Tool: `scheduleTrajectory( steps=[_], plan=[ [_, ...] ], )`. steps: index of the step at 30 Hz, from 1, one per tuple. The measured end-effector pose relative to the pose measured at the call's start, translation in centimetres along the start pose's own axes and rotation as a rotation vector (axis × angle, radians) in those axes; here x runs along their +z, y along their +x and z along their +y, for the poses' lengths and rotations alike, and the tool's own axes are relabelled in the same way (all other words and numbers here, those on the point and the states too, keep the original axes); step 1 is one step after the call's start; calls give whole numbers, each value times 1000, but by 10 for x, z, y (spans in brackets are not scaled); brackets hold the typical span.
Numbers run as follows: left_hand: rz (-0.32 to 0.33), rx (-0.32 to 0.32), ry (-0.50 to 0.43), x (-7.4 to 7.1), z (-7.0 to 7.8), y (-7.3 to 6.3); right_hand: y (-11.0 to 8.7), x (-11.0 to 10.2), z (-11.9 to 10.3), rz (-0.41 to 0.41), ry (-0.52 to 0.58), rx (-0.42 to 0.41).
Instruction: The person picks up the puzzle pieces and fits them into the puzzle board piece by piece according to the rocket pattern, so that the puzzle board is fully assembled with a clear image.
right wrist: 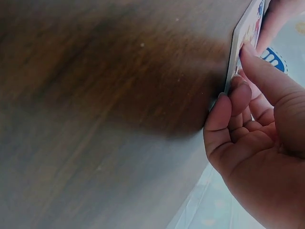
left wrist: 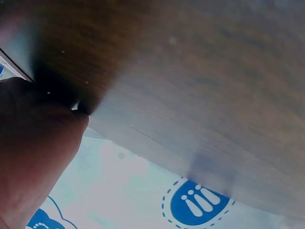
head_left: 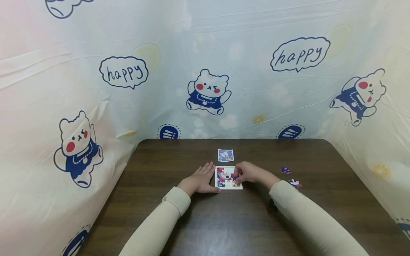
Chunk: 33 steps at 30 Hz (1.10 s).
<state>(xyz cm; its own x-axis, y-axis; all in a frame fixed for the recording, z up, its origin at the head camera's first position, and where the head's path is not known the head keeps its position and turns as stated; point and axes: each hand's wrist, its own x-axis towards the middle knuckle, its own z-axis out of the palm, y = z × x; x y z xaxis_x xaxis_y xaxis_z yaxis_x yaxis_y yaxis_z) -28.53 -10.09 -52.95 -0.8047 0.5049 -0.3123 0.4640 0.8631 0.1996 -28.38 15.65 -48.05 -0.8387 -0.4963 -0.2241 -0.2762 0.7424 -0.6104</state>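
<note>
A small white-framed jigsaw puzzle board (head_left: 229, 188) lies on the table, partly filled with colourful pieces showing a white cartoon figure. My left hand (head_left: 202, 179) rests flat along its left side, fingers extended and thumb by the lower left corner. Over the board's right side, my right hand (head_left: 253, 173) pinches a puzzle piece with thumb and index finger; the piece is mostly hidden by the fingers. In the right wrist view the thumb (right wrist: 267, 76) reaches onto the board's face, while the other fingers curl at its edge. The left wrist view catches only a dark part of the hand (left wrist: 38, 143).
A small picture card (head_left: 225, 155) with a similar image lies just beyond the board. Off to the right are a purple loose piece (head_left: 286, 170) and some white-and-purple pieces (head_left: 295, 183). The brown wooden table (head_left: 166, 153) is enclosed by a printed cloth (head_left: 250, 96).
</note>
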Motion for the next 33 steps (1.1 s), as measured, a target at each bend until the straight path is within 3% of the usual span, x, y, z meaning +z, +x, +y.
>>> scheduleTrajectory(
  steps=[6,14,22,33],
  plan=[
    [5,4,-7,-7,4,-7,1,0,1,12,-8,0],
    [-3,3,-2,-3,3,-1,-15,-23,18,28,115,-78],
    [-11,1,3,-5,2,-4,-36,-54,39,60,161,-48],
    [5,22,-13,-8,6,-9,-72,-67,60,4,142,-24]
  ],
)
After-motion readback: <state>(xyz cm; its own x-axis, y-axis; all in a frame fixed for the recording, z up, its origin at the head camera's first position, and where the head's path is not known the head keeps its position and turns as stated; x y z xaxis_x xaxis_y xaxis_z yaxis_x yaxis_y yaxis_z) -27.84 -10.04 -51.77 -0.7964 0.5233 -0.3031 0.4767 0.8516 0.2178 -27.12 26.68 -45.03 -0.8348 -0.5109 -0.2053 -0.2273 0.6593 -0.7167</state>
